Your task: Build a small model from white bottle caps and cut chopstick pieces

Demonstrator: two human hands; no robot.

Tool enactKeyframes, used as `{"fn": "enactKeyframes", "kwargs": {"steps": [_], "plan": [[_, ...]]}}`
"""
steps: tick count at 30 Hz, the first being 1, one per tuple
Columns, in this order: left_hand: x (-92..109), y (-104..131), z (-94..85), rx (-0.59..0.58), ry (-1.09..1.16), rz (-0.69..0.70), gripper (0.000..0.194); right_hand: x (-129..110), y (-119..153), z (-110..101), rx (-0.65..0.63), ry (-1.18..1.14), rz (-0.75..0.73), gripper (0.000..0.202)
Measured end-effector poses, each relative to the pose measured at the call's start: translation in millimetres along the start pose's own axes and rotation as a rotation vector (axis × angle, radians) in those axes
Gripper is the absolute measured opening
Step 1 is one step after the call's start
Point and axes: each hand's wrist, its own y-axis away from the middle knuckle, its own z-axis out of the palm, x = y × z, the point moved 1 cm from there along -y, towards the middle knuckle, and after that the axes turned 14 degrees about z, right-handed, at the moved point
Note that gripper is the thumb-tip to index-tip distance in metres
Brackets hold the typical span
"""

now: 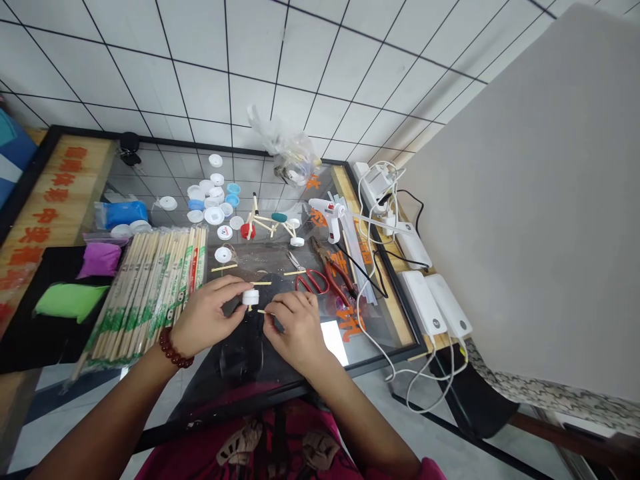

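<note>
My left hand [213,313] holds a white bottle cap [251,297] between thumb and fingers, with a small bit of wood showing just below it. To its right, my right hand [295,327] pinches a short, thin wooden stick [262,311] whose tip points toward the cap. Another short stick [262,283] lies on the glass table above the cap. Farther back stands a small assembly of sticks [256,217] with a red cap [247,231] and white caps at its ends. Red-handled scissors [313,281] rest beyond my right hand.
Pliers [334,270], a white glue gun [330,217] and clear glue sticks [357,247] lie to the right, near cables and white power strips [420,303]. Packed chopsticks [145,293] and clay packets [70,301] are at left; loose caps [214,215] and a plastic bag [295,160] behind.
</note>
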Motion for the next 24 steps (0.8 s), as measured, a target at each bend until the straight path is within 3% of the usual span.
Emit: {"fn": "enactKeyframes", "kwargs": {"steps": [10,24], "plan": [[1.8,0.0,-0.3,-0.019,-0.041,0.006,0.031,2.8,2.1,10.4,0.096,-0.004,-0.104,0.006],[-1.5,4.0,3.2,0.01,-0.053,0.053,0.032,5.1,2.3,18.0,0.157,0.043,-0.09,0.005]]}}
